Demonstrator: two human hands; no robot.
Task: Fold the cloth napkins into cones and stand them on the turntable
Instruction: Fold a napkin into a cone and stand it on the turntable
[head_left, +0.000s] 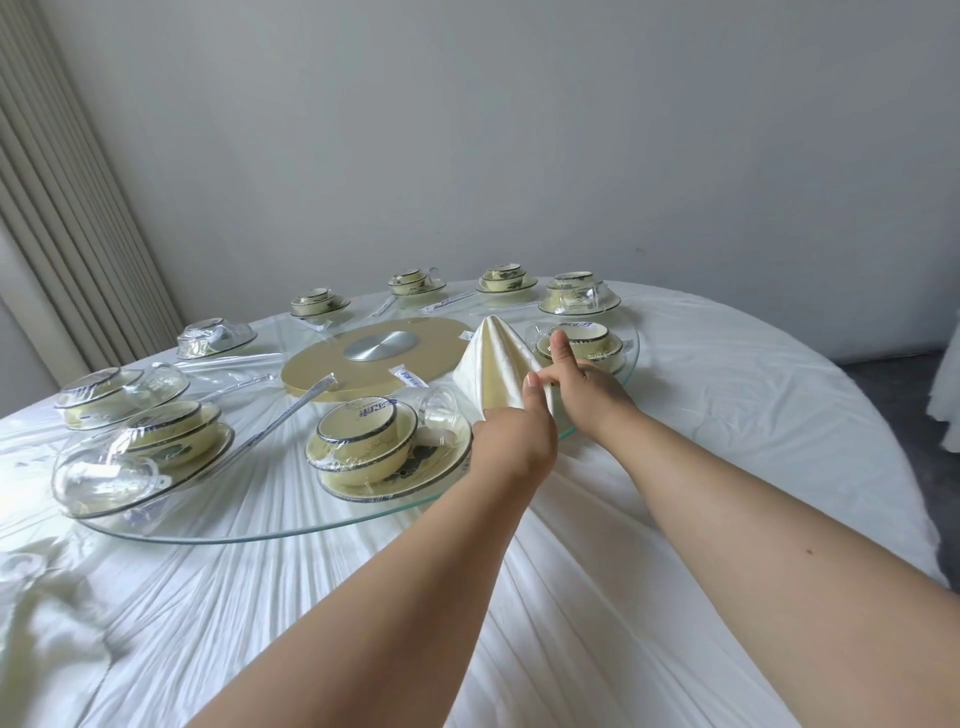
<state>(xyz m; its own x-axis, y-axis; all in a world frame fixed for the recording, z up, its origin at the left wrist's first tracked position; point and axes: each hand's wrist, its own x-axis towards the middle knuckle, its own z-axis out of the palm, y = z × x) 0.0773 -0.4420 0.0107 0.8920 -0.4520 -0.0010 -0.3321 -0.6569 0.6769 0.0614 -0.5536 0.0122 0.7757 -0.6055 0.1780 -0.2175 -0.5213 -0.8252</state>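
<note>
Both my hands on a cream napkin cone at the edge of the glass turntable.

The napkin stands upright as a cone on the turntable, just beside its gold centre disc and touching the rim nearest me. My left hand pinches the cone's lower edge, thumb up against the cloth. My right hand holds the cone's right side with curled fingers, its forefinger sticking straight up. Just behind my right hand sits a wrapped bowl set; another wrapped bowl set sits just left of my left hand. The white tablecloth lies under the turntable.
</note>
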